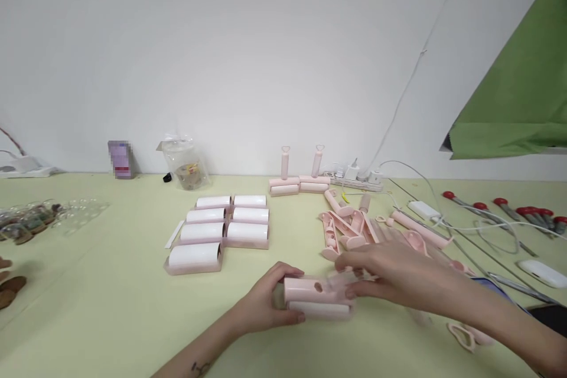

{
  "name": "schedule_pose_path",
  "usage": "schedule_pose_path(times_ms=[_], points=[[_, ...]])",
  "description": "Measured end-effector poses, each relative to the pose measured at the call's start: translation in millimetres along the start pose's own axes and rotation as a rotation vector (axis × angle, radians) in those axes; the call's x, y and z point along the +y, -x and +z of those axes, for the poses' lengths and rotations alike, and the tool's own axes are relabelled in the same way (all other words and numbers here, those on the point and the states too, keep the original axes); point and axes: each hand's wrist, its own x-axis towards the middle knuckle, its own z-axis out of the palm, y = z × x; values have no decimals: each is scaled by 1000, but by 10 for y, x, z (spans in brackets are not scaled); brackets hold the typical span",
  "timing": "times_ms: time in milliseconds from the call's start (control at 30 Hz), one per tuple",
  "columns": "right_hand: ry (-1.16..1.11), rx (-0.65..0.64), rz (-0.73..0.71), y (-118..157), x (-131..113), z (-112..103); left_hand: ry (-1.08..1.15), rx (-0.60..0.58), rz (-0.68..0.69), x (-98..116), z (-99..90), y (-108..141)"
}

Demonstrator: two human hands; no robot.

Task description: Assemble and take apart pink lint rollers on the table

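In the lower middle, my left hand grips the left end of a pink lint roller, thumb below and fingers over the top. The roller lies crosswise, with a hole in its pink cover and a strip of white sheet showing beneath. My right hand is above its right end, fingers pinched around a blurred pink plastic part beside the hole. Whether that part touches the cover I cannot tell. Just behind my right hand lies a pile of loose pink handle parts.
Several white paper rolls in pink holders stand left of centre. Two assembled lint rollers stand by the wall near a power strip. Cables, red-tipped rods and a white case lie right. A plastic bag is at the back.
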Motion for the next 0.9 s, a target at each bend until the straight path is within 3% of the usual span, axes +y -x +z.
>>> schedule_pose_path(times_ms=[167,467,667,900], points=[[367,-125,-43,-221,-301,-111,-21,16,-23,22,-1,4],[463,-337,-79,-618,-795,-295,-42,62,-54,36,32,21],[377,-425,-45,-736,-832,-252,-116,106,-58,51,90,55],[333,-385,-45,-656,-800,-216,-416,247,-78,119,306,89]])
